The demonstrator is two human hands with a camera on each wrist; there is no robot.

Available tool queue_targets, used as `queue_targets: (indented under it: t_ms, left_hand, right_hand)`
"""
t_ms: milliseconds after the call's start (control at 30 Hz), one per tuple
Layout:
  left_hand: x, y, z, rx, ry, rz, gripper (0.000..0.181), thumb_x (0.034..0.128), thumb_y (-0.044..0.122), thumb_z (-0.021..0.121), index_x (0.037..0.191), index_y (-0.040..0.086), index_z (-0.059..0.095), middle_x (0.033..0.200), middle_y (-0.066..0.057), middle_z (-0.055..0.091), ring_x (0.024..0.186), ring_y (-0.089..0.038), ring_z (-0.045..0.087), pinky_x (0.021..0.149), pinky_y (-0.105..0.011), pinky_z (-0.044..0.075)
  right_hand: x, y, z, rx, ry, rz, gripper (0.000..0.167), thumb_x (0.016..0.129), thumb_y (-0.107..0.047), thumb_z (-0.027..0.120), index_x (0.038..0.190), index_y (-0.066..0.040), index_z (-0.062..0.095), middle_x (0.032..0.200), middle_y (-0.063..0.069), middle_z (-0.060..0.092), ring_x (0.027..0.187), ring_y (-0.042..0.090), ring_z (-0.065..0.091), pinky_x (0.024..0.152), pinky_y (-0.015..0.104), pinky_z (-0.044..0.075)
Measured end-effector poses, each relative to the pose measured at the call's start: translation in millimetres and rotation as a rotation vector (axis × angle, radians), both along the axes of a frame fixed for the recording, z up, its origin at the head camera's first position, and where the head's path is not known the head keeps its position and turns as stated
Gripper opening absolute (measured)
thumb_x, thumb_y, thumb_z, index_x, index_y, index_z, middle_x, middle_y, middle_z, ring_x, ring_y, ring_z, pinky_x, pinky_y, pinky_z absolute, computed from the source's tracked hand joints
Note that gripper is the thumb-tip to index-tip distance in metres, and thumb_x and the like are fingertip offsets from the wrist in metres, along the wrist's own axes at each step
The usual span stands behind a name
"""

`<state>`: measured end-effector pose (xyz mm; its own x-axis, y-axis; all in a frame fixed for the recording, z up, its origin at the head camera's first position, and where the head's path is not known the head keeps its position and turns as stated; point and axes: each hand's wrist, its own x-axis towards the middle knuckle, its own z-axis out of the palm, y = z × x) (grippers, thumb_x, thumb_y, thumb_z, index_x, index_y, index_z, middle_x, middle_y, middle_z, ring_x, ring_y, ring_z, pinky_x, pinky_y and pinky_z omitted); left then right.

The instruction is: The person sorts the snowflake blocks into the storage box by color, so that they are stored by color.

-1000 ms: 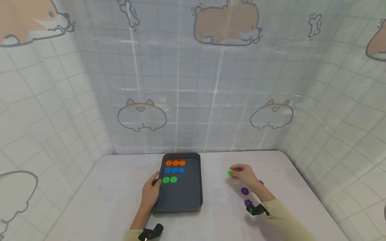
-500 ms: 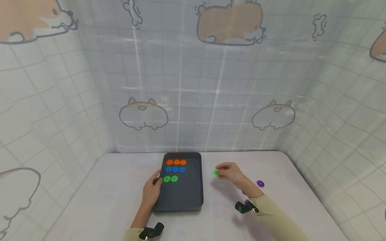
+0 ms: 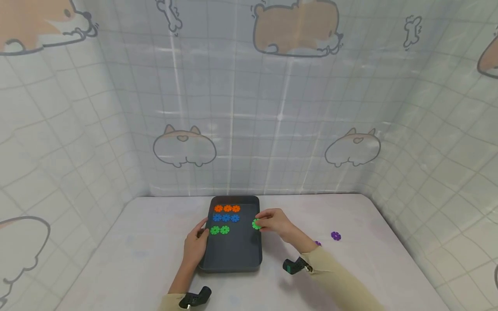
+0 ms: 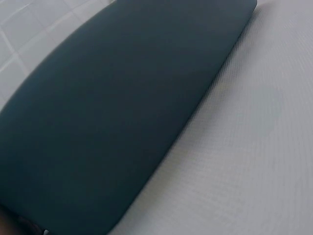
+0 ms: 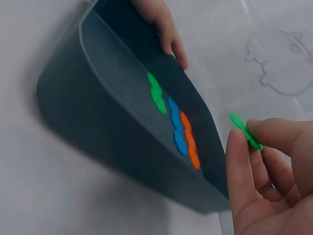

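My right hand (image 3: 278, 223) pinches a green flower-shaped plastic disc (image 3: 255, 224) between thumb and fingers, above the right rim of a dark grey tray (image 3: 237, 259). In the right wrist view the pinched disc is tilted, seen nearly edge-on. My left hand (image 3: 194, 248) grips the tray's left side, thumb at the rim. Inside the tray lie a row of orange discs (image 3: 227, 208), a row of blue discs (image 3: 226, 218) and two green discs (image 3: 219, 230) side by side. The left wrist view shows only the tray's outer wall (image 4: 117, 107) and the tabletop; the left hand is practically hidden there.
On the white tabletop (image 3: 136, 259), right of the tray, lies a purple disc (image 3: 336, 236). Another purple disc (image 3: 318, 243) is partly covered by the right forearm. A patterned curtain (image 3: 249, 108) encloses the table at the back and sides.
My right hand has moved left with the green disc, from over the tabletop to the tray's right rim. The left hand and the tray stay in place.
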<state>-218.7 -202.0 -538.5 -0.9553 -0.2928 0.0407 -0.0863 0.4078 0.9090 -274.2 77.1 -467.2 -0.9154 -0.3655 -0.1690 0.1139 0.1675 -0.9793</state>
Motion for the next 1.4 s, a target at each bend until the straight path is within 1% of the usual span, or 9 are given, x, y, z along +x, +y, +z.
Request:
queue_targets:
  t_ms: [267, 433, 533, 667, 800, 933, 1167, 1300, 1400]
  left_hand:
    - [-1.2, 0.8, -1.1, 0.019, -0.002, 0.002, 0.043, 0.1004, 0.018, 0.049, 0.143, 0.015, 0.050, 0.125, -0.021, 0.059, 0.108, -0.032, 0.055, 0.091, -0.051, 0.042]
    - [-0.4, 0.2, -1.9, 0.027, -0.004, 0.007, 0.043, 0.1004, 0.019, 0.048, 0.143, 0.015, 0.050, 0.126, -0.021, 0.058, 0.109, -0.032, 0.055, 0.091, -0.052, 0.042]
    - [-0.8, -0.4, -2.6, 0.025, 0.001, 0.008, 0.043, 0.1005, 0.019, 0.048, 0.143, 0.015, 0.050, 0.125, -0.022, 0.059, 0.109, -0.032, 0.055, 0.091, -0.052, 0.042]
    - [-1.7, -0.9, -3.1, 0.021, 0.008, 0.006, 0.042, 0.1005, 0.019, 0.049, 0.143, 0.015, 0.051, 0.125, -0.022, 0.059, 0.108, -0.032, 0.056, 0.090, -0.051, 0.043]
    - [-2.4, -0.7, -2.4, 0.017, 0.011, 0.003, 0.042, 0.1003, 0.019, 0.049, 0.142, 0.015, 0.051, 0.124, -0.021, 0.060, 0.107, -0.031, 0.056, 0.090, -0.051, 0.042]
    - [-2.8, -0.6, -1.7, 0.011, 0.014, 0.004, 0.042, 0.1000, 0.018, 0.049, 0.142, 0.015, 0.051, 0.123, -0.020, 0.060, 0.106, -0.031, 0.056, 0.089, -0.050, 0.043]
    - [-3.2, -1.4, -2.5, 0.010, 0.014, -0.002, 0.042, 0.1000, 0.018, 0.049, 0.142, 0.015, 0.051, 0.123, -0.021, 0.060, 0.107, -0.031, 0.056, 0.089, -0.050, 0.043]
    - [-2.4, -1.1, -2.4, 0.010, 0.010, 0.000, 0.043, 0.0997, 0.018, 0.050, 0.142, 0.015, 0.051, 0.123, -0.021, 0.060, 0.107, -0.031, 0.057, 0.089, -0.050, 0.043]
    - [-1.3, -0.6, -1.5, 0.007, 0.005, 0.000, 0.043, 0.0997, 0.018, 0.050, 0.142, 0.015, 0.051, 0.123, -0.021, 0.060, 0.107, -0.031, 0.057, 0.089, -0.051, 0.043]
  right_hand:
    - [-2.9, -32.5, 0.3, 0.023, 0.025, 0.028, 0.031, 0.085, -0.007, 0.074, 0.111, 0.008, 0.066, 0.091, 0.008, 0.068, 0.078, 0.020, 0.068, 0.073, 0.034, 0.055]
    - [-5.3, -48.8, 0.7, 0.014, 0.023, 0.045, 0.030, 0.086, -0.007, 0.073, 0.110, 0.008, 0.067, 0.091, 0.009, 0.068, 0.080, 0.023, 0.069, 0.077, 0.041, 0.054]
    - [-7.7, -56.7, -0.3, 0.016, 0.024, 0.046, 0.030, 0.086, -0.008, 0.073, 0.111, 0.007, 0.068, 0.093, 0.009, 0.068, 0.081, 0.024, 0.069, 0.079, 0.044, 0.053]
    - [-13.2, -65.8, -5.3, 0.015, 0.026, 0.041, 0.030, 0.086, -0.008, 0.073, 0.112, 0.007, 0.068, 0.099, 0.009, 0.067, 0.082, 0.025, 0.069, 0.078, 0.042, 0.054]
    - [-19.0, -72.9, -11.4, 0.024, 0.029, 0.038, 0.030, 0.087, -0.007, 0.073, 0.113, 0.007, 0.068, 0.104, 0.009, 0.065, 0.081, 0.023, 0.068, 0.076, 0.039, 0.055]
    - [-22.5, -78.4, -16.1, 0.036, 0.032, 0.037, 0.031, 0.086, -0.006, 0.072, 0.114, 0.006, 0.067, 0.105, 0.009, 0.065, 0.081, 0.022, 0.067, 0.076, 0.039, 0.055]
    - [-25.0, -84.0, -20.7, 0.043, 0.031, 0.029, 0.030, 0.087, -0.004, 0.070, 0.114, 0.008, 0.066, 0.104, 0.011, 0.064, 0.089, 0.034, 0.067, 0.077, 0.043, 0.054]
    - [-26.1, -84.8, -23.6, 0.058, 0.032, 0.027, 0.028, 0.087, -0.004, 0.070, 0.112, 0.008, 0.067, 0.103, 0.010, 0.064, 0.086, 0.030, 0.067, 0.077, 0.042, 0.054]
    - [-27.3, -85.0, -26.1, 0.079, 0.029, 0.019, 0.025, 0.087, -0.003, 0.070, 0.110, 0.007, 0.068, 0.106, 0.010, 0.063, 0.083, 0.026, 0.067, 0.076, 0.041, 0.054]
